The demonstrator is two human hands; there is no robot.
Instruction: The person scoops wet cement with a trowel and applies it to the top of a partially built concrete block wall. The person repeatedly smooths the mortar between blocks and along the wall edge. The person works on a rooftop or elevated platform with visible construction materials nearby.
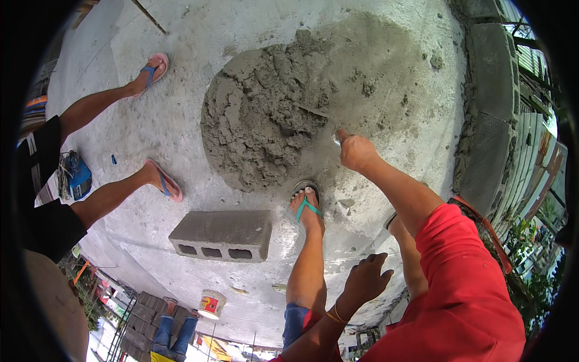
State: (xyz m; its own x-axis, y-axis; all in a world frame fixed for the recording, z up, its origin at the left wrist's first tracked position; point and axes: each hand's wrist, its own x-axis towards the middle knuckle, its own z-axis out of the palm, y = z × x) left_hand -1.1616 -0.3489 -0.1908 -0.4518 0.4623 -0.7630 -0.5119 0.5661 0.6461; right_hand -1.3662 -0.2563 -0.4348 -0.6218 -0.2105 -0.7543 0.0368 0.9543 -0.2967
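Note:
My right hand [357,152], at the end of a red sleeve, is closed round the handle of a trowel [312,111]. The thin blade lies at the right side of a heap of wet grey mortar [253,114], partly sunk in it. Lower down, my left hand [365,279] hangs above the floor near my leg, its fingers apart and holding nothing. A yellow band circles that wrist. My foot in a green-strapped flip-flop [307,202] stands at the heap's near edge.
Left of the heap stand a co-worker's feet in pink flip-flops [158,67]. A hollow concrete block [223,234] lies near my foot, with a white bucket [212,303] behind it. A block wall [491,108] runs along the right. Someone in jeans [172,335] is at the lower left.

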